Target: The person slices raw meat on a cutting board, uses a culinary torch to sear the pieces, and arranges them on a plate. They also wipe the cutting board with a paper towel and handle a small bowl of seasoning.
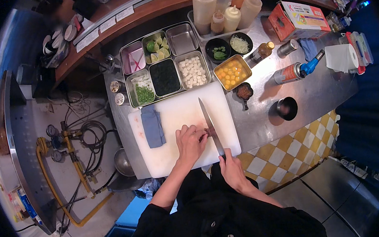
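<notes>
My right hand (233, 172) grips a long kitchen knife (211, 123) by its handle at the near edge of a white cutting board (175, 110). The blade points away from me over the right part of the board. Just left of it, my left hand (189, 141) has its fingers curled on a small dark reddish piece of food (209, 132). That piece is mostly hidden by the fingers, and its kind does not show. A folded blue-grey cloth (153, 126) lies on the board's left side.
Beyond the board stands a metal tray (173, 95) of inserts with lime wedges, chopped greens and white cubes. Egg yolks fill a square pan (232, 73). To the right are a blowtorch (301, 69), a black cup (287, 108) and a small dark dish (244, 92).
</notes>
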Tool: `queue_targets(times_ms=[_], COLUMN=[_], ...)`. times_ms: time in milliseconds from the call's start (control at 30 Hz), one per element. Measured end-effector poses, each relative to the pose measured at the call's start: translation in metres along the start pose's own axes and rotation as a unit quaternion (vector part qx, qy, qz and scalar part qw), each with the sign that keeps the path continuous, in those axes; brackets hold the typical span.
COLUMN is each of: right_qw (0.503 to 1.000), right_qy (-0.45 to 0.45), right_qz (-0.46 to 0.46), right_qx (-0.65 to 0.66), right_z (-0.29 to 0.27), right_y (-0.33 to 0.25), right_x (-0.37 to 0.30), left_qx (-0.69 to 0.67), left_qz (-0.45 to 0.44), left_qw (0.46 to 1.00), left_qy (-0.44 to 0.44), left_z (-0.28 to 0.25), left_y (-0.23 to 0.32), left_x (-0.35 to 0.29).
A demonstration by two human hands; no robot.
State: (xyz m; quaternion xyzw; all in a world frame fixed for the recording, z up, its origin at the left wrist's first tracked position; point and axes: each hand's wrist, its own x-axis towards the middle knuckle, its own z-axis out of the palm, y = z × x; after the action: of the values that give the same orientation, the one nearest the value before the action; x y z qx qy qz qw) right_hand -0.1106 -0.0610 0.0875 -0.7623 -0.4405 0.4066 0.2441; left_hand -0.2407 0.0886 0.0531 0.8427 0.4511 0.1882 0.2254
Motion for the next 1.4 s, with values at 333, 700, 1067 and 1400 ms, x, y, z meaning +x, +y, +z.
queue_targets(times_ms=[333,700,1067,1400], right_qw=[0.999,1.0,0.993,0.986], right_qy=[-0.027,-0.009,-0.029,-0.04], right_qz=[0.029,-0.01,0.043,0.031], right_qx=[-0.018,-0.012,-0.11,-0.162], right_z=[0.008,0.018,0.029,0.027], right_y=[0.004,0.009,0.009,0.017], right_x=[0.0,0.012,-0.005,-0.004], left_qx=[0.016,0.026,0.047,0.055], left_qz=[0.011,0.026,0.011,0.012], left_qw=[1.0,0.999,0.999,0.998], left_qy=[-0.002,-0.012,-0.025,-0.018], left_z=[0.002,0.005,0.005,0.006], left_y=[0.002,0.003,0.007,0.009], left_x=[0.002,0.002,0.004,-0.001])
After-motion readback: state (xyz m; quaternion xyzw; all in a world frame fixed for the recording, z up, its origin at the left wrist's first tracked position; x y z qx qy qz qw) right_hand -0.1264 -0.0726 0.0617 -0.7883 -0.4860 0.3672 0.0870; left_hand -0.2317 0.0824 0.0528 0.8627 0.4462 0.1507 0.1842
